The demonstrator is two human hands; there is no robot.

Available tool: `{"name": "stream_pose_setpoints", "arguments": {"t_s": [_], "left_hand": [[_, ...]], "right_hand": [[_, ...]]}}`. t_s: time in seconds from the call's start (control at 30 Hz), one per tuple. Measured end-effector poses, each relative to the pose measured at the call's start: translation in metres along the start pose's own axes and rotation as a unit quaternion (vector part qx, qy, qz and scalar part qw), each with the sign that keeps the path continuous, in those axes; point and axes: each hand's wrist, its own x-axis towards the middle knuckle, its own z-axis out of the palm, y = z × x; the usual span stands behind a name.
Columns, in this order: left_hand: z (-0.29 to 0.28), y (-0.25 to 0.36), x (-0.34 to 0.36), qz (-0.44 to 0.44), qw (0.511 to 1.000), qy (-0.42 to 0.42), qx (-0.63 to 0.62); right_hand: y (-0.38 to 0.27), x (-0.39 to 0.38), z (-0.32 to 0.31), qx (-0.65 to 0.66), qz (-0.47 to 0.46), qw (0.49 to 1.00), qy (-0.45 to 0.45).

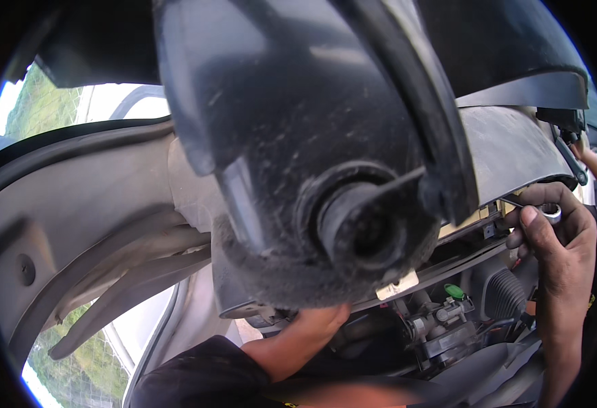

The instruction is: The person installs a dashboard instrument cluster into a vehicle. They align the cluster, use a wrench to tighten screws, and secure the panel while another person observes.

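Observation:
Inside a vehicle's opened dashboard, my right hand (564, 245) is raised at the right, its fingers closed round a shiny metal ring-end wrench (551, 212). A thin dark shaft (512, 202) shows by its fingertips, against the lower edge of the grey dashboard panel (516, 146). My left hand (322, 322) reaches up from a black sleeve to the underside of the dash. Its fingers are hidden behind a large scuffed black part (298, 115) with a round socket-like end, which fills the middle of the view.
Below the dash sit a metal mechanism (441, 330) with a green cap (454, 292) and a ribbed black housing (504, 294). Loose grey trim (135, 292) hangs at the left by the door opening. Another person's arm (591, 162) shows at the far right.

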Motion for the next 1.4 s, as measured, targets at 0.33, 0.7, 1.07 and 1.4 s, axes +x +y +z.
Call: {"name": "stream_pose_setpoints", "arguments": {"t_s": [0.33, 0.7, 1.07, 1.4], "left_hand": [[0.002, -0.014, 0.011, 0.006, 0.999, -0.021, -0.043], [-0.013, -0.011, 0.01, 0.013, 0.999, -0.024, -0.034], [-0.022, -0.006, 0.008, 0.023, 0.999, -0.027, -0.023], [-0.031, -0.011, 0.016, 0.02, 0.998, -0.049, -0.039]], "right_hand": [[-0.003, 0.008, 0.002, 0.097, 0.07, 0.993, -0.005], [-0.014, -0.003, 0.011, 0.064, 0.048, 0.996, -0.032], [-0.019, -0.033, 0.021, -0.319, -0.287, 0.903, -0.03], [0.01, 0.001, -0.002, -0.135, -0.278, 0.949, -0.063]]}}
